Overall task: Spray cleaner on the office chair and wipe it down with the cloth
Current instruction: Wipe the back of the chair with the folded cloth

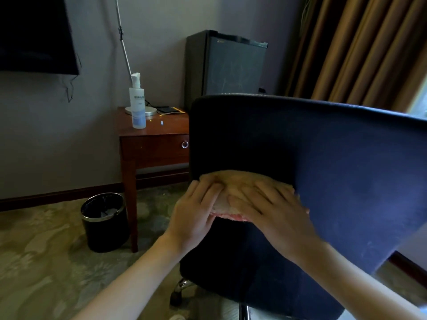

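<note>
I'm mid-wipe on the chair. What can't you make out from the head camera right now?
Head view only:
- Cloth: mostly covered by the left hand and right hand, pressed flat on it; its full extent is hidden.
- Chair: lower part in deep shadow, base partly cut off by the bottom edge; wet patches cannot be told.
- Spray bottle: label too small to read.

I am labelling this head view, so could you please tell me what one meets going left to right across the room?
Television, waste bin, spray bottle, mini fridge, curtain. The side table and the chair overlap these, so I left them out.
</note>
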Motion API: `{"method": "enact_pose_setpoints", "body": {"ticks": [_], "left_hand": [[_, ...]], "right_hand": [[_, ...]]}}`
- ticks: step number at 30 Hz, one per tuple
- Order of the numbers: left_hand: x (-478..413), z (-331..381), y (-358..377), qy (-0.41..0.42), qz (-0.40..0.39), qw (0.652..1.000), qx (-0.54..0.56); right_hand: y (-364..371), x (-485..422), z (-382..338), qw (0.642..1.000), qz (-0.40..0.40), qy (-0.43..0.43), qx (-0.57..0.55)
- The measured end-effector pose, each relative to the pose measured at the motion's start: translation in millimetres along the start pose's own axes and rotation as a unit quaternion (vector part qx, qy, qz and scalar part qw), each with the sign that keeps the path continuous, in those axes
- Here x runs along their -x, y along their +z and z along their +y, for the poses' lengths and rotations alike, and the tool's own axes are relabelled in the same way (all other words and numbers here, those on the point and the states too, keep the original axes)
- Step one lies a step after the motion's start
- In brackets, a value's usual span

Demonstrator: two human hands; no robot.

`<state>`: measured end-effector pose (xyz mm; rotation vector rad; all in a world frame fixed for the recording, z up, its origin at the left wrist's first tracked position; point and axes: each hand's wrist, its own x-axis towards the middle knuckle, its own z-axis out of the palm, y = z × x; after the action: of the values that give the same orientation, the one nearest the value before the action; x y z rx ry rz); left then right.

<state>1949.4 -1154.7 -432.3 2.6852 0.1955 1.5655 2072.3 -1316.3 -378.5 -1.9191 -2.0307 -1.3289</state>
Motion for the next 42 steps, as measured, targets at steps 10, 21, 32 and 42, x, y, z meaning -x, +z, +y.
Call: {"method": "enact_pose_setpoints", "body": {"ticks": [10, 21, 32, 42], "left_hand": [[-66, -25, -55, -0.056, 0.092, 0.994, -0.03], [-1, -33, 14, -0.092, 0.07, 0.993, 0.026], [66, -24, 56, -0.136, -0.032, 0.989, 0.039], [22, 31, 33, -0.026, -0.065, 0.997, 0.029]], "right_hand": [[-43, -85, 12, 0.996, 0.085, 0.009, 0.013], [48, -24, -10, 1.0, -0.006, 0.02, 0.0], [85, 30, -36, 0.993, -0.109, -0.001, -0.034], [18, 64, 3, 0.998, -0.039, 0.038, -0.027]]}}
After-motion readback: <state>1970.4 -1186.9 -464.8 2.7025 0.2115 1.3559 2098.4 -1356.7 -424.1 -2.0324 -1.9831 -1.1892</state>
